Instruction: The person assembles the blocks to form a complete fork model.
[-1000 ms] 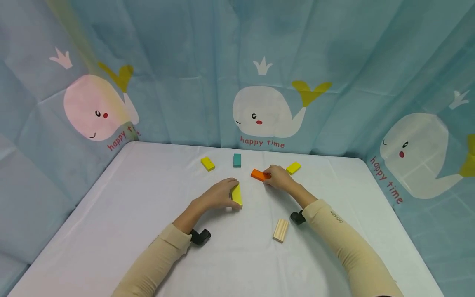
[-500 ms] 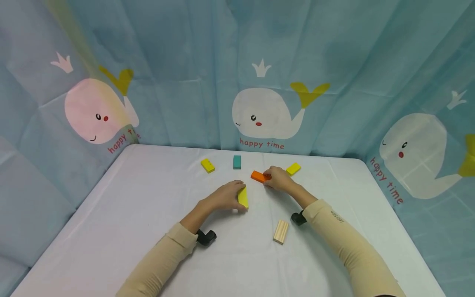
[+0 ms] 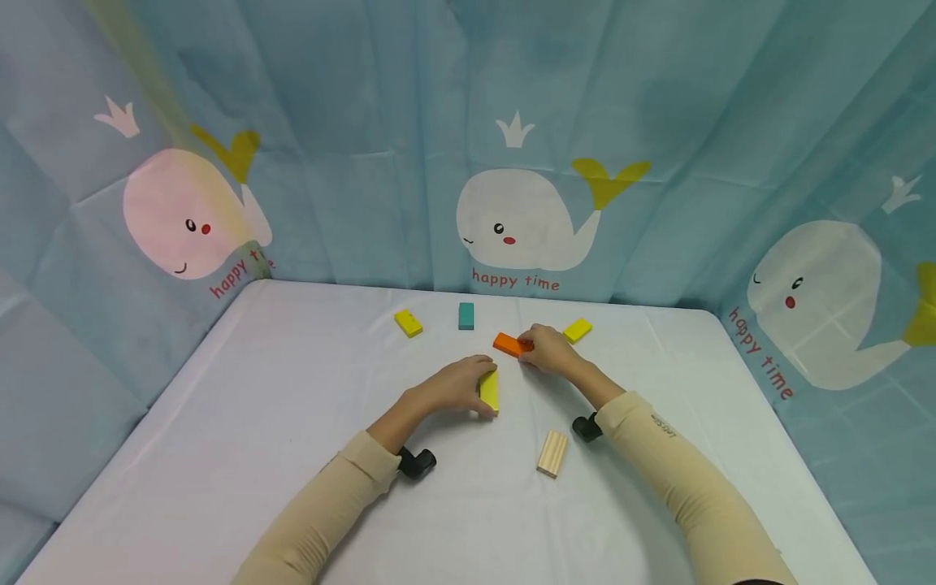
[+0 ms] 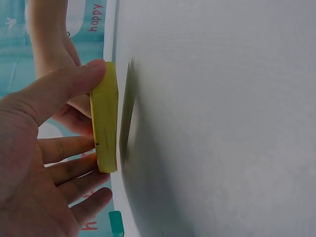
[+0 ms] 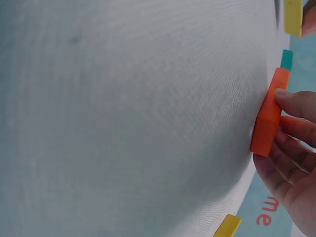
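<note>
My left hand (image 3: 452, 387) pinches a yellow wooden block (image 3: 489, 393) between thumb and fingers near the table's middle. The left wrist view shows this yellow block (image 4: 104, 123) a little above the cloth, its shadow apart from it. Just beyond, to the right, my right hand (image 3: 552, 352) grips an orange block (image 3: 508, 344) by its right end. In the right wrist view, thumb and fingers hold the orange block (image 5: 270, 113) low at the cloth; whether it touches I cannot tell. Part of the right hand shows behind the left in the left wrist view.
A teal block (image 3: 466, 316) and a yellow block (image 3: 408, 323) lie at the back of the white-covered table (image 3: 292, 390). Another yellow block (image 3: 577, 330) lies just behind the right hand. A plain wooden block (image 3: 552, 453) lies nearer the front. A whale-print curtain (image 3: 351, 203) surrounds the table.
My left hand has carried the yellow block to the right, closer to the orange one. The right hand and the orange block have stayed in place.
</note>
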Motion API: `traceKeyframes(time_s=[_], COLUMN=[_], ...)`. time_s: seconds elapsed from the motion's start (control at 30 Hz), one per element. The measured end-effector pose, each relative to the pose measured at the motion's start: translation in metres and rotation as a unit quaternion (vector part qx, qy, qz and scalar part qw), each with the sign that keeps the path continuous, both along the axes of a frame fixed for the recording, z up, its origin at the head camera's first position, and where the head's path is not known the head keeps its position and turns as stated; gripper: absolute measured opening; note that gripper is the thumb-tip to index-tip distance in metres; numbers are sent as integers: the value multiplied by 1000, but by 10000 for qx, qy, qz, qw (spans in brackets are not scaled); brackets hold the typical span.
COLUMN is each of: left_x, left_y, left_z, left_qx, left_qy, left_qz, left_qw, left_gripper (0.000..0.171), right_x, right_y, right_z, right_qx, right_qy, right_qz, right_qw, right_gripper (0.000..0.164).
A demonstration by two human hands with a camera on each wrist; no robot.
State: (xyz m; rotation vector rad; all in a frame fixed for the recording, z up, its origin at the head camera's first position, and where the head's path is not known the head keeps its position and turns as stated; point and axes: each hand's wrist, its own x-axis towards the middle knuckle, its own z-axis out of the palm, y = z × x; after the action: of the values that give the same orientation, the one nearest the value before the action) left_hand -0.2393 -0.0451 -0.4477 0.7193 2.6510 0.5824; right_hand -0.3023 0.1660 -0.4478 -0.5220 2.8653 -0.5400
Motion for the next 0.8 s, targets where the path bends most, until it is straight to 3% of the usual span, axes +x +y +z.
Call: traceKeyframes(time_s=[0.8], left_x=[3], left_y=[4], left_z=[-2], left_qx=[-96], left_qy=[-57], left_qz=[34], left_qw=[9999], left_gripper=[87], right_x=[1], right_y=[-1], right_z=[-1], right_qx=[10], right_qy=[-42], right_qz=[-160], right_qw=[9999], right_gripper=[38])
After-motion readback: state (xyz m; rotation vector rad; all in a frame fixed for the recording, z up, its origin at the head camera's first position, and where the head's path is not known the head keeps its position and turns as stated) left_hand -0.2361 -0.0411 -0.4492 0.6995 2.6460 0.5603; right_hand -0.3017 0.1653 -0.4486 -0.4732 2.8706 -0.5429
